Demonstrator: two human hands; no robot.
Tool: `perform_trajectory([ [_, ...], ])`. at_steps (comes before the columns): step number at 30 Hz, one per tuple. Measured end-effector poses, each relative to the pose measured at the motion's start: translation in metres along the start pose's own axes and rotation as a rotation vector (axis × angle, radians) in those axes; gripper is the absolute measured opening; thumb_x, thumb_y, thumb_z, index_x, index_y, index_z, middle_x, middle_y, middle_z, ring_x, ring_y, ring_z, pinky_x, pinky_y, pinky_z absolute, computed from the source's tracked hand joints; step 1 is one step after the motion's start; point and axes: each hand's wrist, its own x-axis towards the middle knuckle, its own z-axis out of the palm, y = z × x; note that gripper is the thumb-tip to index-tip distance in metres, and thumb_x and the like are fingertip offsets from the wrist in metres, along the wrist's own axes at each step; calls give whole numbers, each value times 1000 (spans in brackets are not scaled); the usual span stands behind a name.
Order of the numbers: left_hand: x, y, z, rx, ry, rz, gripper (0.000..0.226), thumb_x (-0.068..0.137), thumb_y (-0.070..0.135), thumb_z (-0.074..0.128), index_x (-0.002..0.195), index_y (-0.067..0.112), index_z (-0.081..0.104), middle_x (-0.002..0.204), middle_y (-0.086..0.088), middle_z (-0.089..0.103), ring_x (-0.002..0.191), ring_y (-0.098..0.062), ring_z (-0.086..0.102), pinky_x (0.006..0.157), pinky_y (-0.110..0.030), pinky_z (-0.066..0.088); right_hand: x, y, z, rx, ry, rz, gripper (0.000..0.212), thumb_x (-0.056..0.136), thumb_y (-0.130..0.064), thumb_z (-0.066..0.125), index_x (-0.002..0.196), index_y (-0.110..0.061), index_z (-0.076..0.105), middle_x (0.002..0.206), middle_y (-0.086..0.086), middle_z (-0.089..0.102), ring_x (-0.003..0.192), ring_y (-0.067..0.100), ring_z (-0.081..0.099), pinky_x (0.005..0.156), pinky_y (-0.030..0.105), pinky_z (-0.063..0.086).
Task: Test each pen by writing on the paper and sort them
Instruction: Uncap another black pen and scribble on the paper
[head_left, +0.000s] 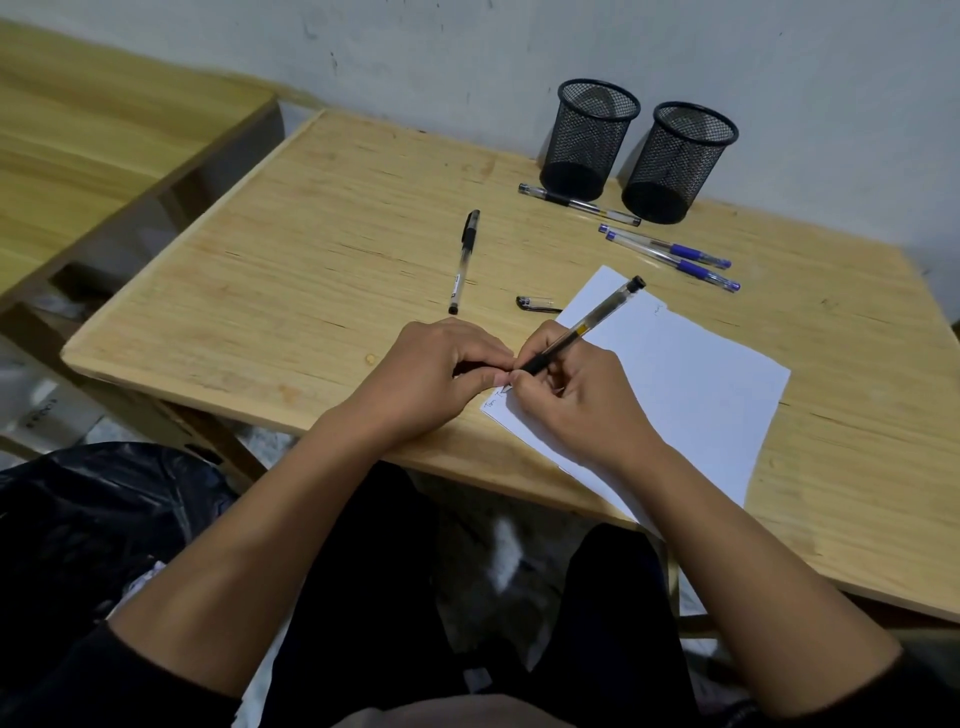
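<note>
Right hand (566, 395) grips black pen (587, 325), tip on white paper (691, 395); left hand (441, 369) curled at the paper's corner. Wooden worktop (311, 234) carries two mesh cups (589, 140), one loose cap (535, 304), four further pens.
</note>
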Motion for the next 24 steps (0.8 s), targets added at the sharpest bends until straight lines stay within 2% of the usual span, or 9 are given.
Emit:
perform_trajectory([
  [14, 1, 1, 1, 5, 8, -23, 20, 77, 25, 66, 95, 18, 74, 98, 4, 74, 99, -2, 55, 91, -32, 46, 1, 1, 0, -38, 28, -3, 6, 81, -11, 62, 82, -5, 60, 63, 9, 55, 53, 5, 43, 49, 13, 35],
  [17, 0, 1, 0, 8, 5, -24, 19, 78, 23, 68, 95, 19, 74, 99, 2, 74, 98, -2, 57, 91, -28, 44, 1, 0, 0, -39, 42, -2, 8, 81, -11, 62, 82, -4, 60, 64, 13, 56, 53, 5, 43, 49, 14, 34],
  [20, 0, 3, 0, 20, 0, -46, 17, 79, 20, 70, 95, 20, 73, 99, 5, 73, 99, -4, 59, 94, -30, 45, 1, 0, 0, -63, 58, -10, 8, 81, -12, 61, 82, -4, 60, 65, 17, 57, 54, 6, 43, 50, 15, 36],
  [22, 0, 4, 0, 8, 0, -74, 16, 80, 19, 69, 95, 23, 73, 98, 7, 73, 98, -3, 59, 94, -24, 44, 2, 0, -1, -24, 93, 16, 5, 80, -10, 60, 80, -5, 59, 60, 8, 53, 54, 5, 43, 51, 17, 37],
  [24, 1, 6, -1, -36, 13, -138, 16, 81, 19, 67, 96, 24, 72, 98, 8, 72, 95, 0, 60, 87, -7, 41, 5, 0, -3, 58, 166, 72, 3, 82, -8, 58, 80, -7, 58, 55, -6, 49, 51, 2, 42, 51, 15, 38],
])
